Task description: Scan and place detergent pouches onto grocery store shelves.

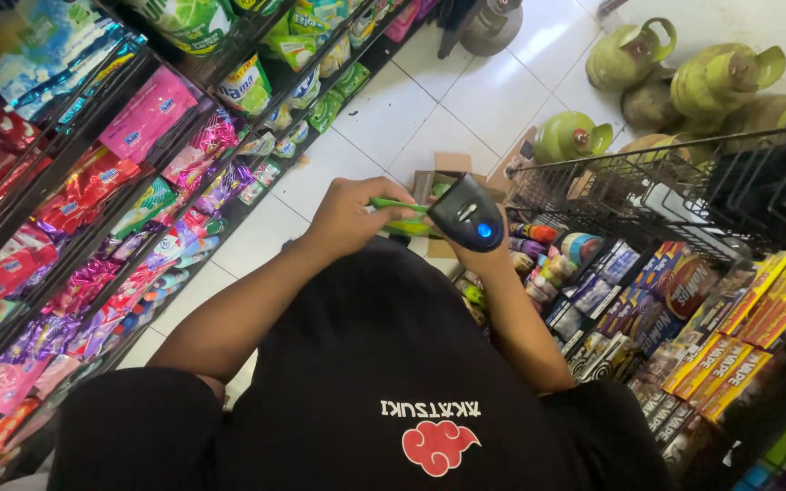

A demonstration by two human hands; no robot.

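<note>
1. Head view, hands: my left hand [349,216] sits just left of centre, fingers curled tight around a slim green packet [399,205] that pokes out toward 3 o'clock. My right hand [487,257] is mostly hidden behind the black handheld scanner [467,213] it holds, its blue light lit; the grip is closed around the body, though I cannot see the fingers themselves.

2. Head view, the packet: it lies at the middle of the frame, just touching or overlapping the scanner's left edge, above an open cardboard box [444,172] on the white tiled floor [429,100].

3. Handling, as I judge it: the packet looks thin, light and probably bendy, with a glossy, slippery wrap. Pinching it near the held end keeps the printed face free.

4. Head view, surroundings: shelves of bright sachets [93,227] run along 9 o'clock; a wire basket rack [648,173] with boxed goods stands at 3 o'clock; green gas cylinders [720,77] cluster at 1 o'clock.
</note>
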